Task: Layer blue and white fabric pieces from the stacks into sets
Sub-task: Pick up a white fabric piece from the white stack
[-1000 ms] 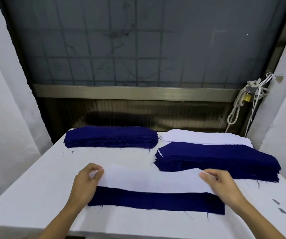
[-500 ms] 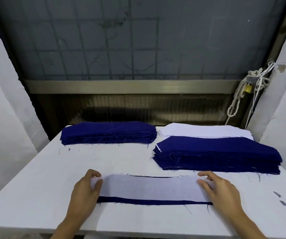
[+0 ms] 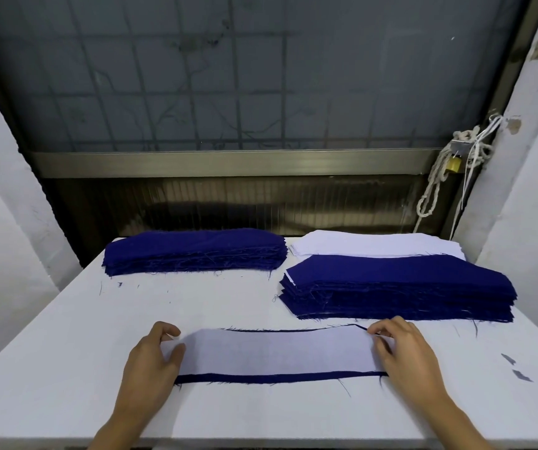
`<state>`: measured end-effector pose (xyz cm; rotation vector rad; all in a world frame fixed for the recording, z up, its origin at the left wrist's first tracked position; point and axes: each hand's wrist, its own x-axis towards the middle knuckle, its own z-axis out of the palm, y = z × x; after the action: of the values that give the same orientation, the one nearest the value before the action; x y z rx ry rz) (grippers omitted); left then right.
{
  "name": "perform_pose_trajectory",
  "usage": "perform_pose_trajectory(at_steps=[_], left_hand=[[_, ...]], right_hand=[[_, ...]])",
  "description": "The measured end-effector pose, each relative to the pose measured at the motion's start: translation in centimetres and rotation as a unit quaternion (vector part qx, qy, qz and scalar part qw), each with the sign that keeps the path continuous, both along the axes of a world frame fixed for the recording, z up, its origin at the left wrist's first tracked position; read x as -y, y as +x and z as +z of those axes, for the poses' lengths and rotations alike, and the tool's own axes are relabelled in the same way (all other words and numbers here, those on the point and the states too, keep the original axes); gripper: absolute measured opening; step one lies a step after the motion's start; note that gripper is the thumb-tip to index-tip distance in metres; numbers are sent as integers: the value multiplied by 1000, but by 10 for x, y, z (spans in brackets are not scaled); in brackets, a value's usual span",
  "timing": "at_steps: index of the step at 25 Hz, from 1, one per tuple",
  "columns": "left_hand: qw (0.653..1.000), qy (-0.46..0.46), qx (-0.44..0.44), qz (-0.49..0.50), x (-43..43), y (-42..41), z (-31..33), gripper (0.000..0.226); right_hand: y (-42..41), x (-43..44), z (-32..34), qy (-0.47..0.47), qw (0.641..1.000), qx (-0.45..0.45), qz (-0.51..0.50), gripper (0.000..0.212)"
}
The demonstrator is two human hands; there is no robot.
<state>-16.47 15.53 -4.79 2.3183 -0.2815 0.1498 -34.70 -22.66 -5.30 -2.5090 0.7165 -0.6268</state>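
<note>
Between left grip [image 3: 151, 362], loose with thumb resting, and right grip [image 3: 407, 352], curled, pinch unclear, lies a limp, light white piece [image 3: 277, 350] over blue piece [image 3: 277, 378]; take its ends

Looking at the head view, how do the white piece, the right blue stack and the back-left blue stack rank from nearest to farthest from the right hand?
1. white piece: touched by the right hand, at the front.
2. right blue stack: just beyond that hand.
3. back-left blue stack: across the table, far left.
</note>
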Motion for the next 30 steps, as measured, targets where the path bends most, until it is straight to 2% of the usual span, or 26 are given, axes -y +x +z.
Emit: perform_pose_trajectory(at_steps=[9,13,18,25,30], left_hand=[[1000,-26,-14,-2,2,1,3,27],[999,21,38,-27,17,19,29,34],[992,-17,91,-86,80,59,82,25],[979,-29,41,-197,212,107,121,8],[974,20,-33,-224,296,138,102,16]], right_hand=[[1,4,1,29,999,36,3,21],[11,14,22,5,998,60,3,18],[48,39,69,-4,996,82,22,14],[130,84,106,19,999,20,22,9],[187,113,97,18,997,-67,20,10]])
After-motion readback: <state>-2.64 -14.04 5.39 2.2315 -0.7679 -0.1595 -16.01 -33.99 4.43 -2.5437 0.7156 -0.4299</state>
